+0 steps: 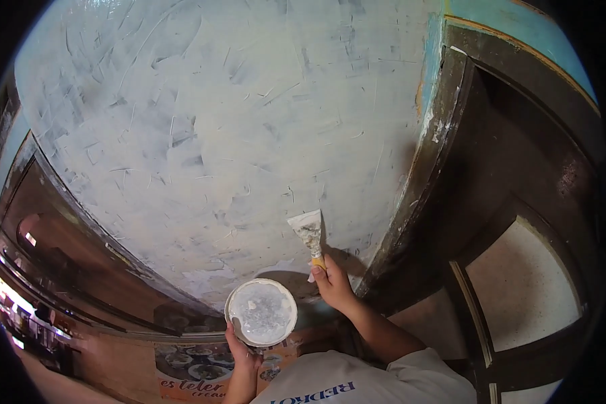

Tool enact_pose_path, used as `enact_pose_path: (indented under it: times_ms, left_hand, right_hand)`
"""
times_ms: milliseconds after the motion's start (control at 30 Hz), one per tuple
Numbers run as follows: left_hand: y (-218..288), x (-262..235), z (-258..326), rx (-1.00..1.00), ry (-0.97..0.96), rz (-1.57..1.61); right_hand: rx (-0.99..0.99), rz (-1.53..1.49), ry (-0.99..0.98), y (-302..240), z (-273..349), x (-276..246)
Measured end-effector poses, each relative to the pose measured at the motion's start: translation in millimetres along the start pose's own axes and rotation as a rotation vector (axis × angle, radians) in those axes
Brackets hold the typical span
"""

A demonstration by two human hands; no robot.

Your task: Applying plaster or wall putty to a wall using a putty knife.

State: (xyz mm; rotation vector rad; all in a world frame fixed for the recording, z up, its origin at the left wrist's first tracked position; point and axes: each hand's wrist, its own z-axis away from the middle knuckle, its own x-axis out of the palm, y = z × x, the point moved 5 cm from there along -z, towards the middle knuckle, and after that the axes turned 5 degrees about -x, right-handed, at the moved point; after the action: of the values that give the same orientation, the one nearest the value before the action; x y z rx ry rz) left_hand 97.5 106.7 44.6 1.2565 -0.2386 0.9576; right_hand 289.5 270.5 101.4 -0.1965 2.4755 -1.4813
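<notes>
My right hand [334, 286] is closed round the yellow handle of a putty knife [308, 227]. White paste coats its broad blade, which points up and lies at or just before the wall [262, 148]; whether it touches I cannot tell. White filler covers that wall in uneven strokes, with greyer patches showing through. Lower and to the left, my left hand [243, 350] grips a round white tub [261, 312] by its side and underside. White paste smears the inside of the tub and its rim.
A dark wooden door frame [417, 182] edges the wall on the right, beside a dark door with pale panels [525, 289]. On the left stands another brown wooden frame [81, 195]. A printed orange banner [182, 390] hangs low behind my left arm.
</notes>
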Motion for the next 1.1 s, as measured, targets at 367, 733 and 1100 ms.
enact_pose_path:
  times_ms: [367,733,1100]
  left_hand:
    - [-5.1,7.2,6.1,0.024,-0.022,-0.012]
    - [-12.0,18.4,9.9,-0.031,-0.014,-0.052]
    - [-17.7,21.7,6.4,-0.006,-0.018,-0.028]
  right_hand:
    - [-0.002,0.003,0.024,11.5,6.8,-10.0]
    - [-0.063,0.068,0.026,-36.1,-32.6,-13.6]
    - [-0.121,0.14,0.018,-33.1,-39.4,-15.8]
